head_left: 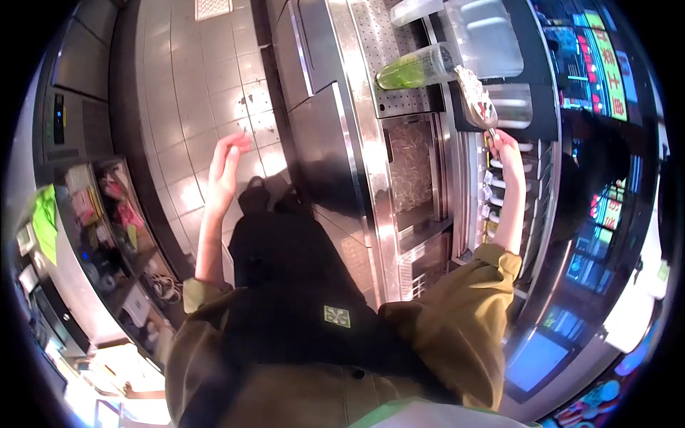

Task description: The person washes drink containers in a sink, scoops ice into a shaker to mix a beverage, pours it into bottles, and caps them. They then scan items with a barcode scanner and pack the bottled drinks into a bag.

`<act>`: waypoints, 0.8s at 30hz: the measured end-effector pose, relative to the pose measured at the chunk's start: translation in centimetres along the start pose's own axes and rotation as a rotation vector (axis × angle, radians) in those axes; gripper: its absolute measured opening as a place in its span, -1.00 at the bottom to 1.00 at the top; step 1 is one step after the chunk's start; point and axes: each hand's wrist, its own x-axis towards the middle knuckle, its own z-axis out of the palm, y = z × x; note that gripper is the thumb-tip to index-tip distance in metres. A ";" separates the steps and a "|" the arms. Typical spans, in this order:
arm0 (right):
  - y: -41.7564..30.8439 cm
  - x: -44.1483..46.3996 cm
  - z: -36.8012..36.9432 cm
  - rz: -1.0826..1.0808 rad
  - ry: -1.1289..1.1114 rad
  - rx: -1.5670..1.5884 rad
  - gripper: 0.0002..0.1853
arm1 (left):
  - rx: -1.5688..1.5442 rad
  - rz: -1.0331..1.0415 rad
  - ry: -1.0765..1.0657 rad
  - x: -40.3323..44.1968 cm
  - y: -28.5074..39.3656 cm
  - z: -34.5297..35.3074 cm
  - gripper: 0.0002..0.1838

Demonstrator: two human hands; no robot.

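Note:
My right hand (505, 146) is closed around the handle of a metal scoop (486, 123). In its bowl lies a heap of white, creamy-looking stuff (472, 93) with dark and reddish bits; its exact kind I cannot make out. The scoop's tip is beside the mouth of a clear cup (417, 68) with bright green contents, on the perforated metal counter. Whether scoop and cup touch I cannot tell. Over the tiled floor, away from the counter, my left hand (227, 167) hangs with its fingers stretched out and nothing in them.
Clear containers (492, 43) sit in the counter beyond the cup. A recessed metal bin (410, 167) is set nearer me, beside a row of white-handled items (528, 185). Open shelves (107, 207) with packets and cables stand on the left. Lit signs (603, 64) show at the right.

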 end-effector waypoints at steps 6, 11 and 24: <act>1.0 0.4 -0.7 -0.006 -0.015 -0.002 -0.73 | -0.038 -0.004 -0.002 0.5 -0.5 0.6 -0.66; 1.1 0.4 -0.9 -0.022 -0.039 0.009 -0.74 | -0.050 -0.035 -0.005 0.7 -0.5 0.9 -0.66; 3.8 0.6 1.0 -0.053 -0.030 0.163 -0.77 | -0.077 -0.052 -0.003 0.7 -0.9 0.8 -0.67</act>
